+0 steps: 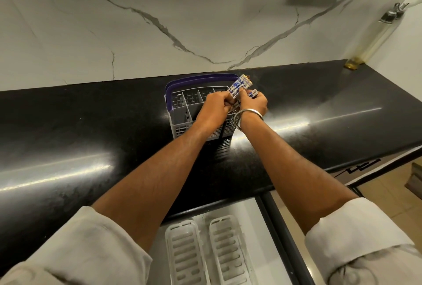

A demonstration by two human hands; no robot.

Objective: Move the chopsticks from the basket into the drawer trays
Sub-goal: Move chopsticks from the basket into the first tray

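Your basket (182,111) stands on the black worktop (91,124), its purple handle at the far side; your left hand (213,104) is over its right compartments, fingers curled round the lower part of a bundle of chopsticks (239,86); your right hand (253,102), just beside it, grips the same bundle and a few more sticks; the patterned ends point up and away from you, tilted right, so the long axis runs out of the basket; both hands are equally close; the drawer trays (187,250) lie open below the worktop edge, near your body, well apart from the bundle.
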